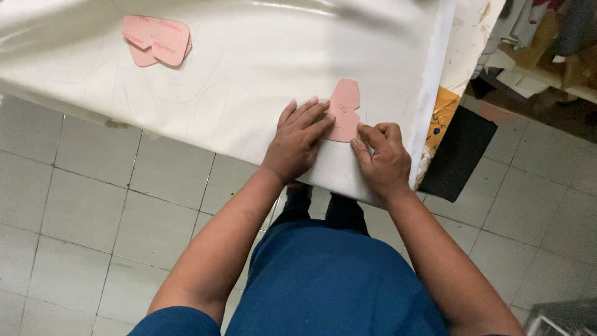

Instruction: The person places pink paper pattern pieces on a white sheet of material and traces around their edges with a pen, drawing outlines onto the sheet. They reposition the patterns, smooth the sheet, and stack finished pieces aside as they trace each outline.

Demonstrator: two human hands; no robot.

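A small pink card template [346,104] lies on a glossy white sheet [249,68] spread over a table. My left hand [298,138] rests flat on the sheet, fingers pressing the template's left edge. My right hand [384,155] is curled beside the template's lower right edge, fingertips pinched together at it; whether it holds a pen is hidden. Faint traced outlines show on the sheet.
More pink templates [157,40] lie stacked at the sheet's far left. The sheet's right edge [429,93] hangs by a yellow bag [443,115] and a black mat [459,155]. Grey floor tiles [81,211] lie below. Cluttered shelves [541,37] stand at right.
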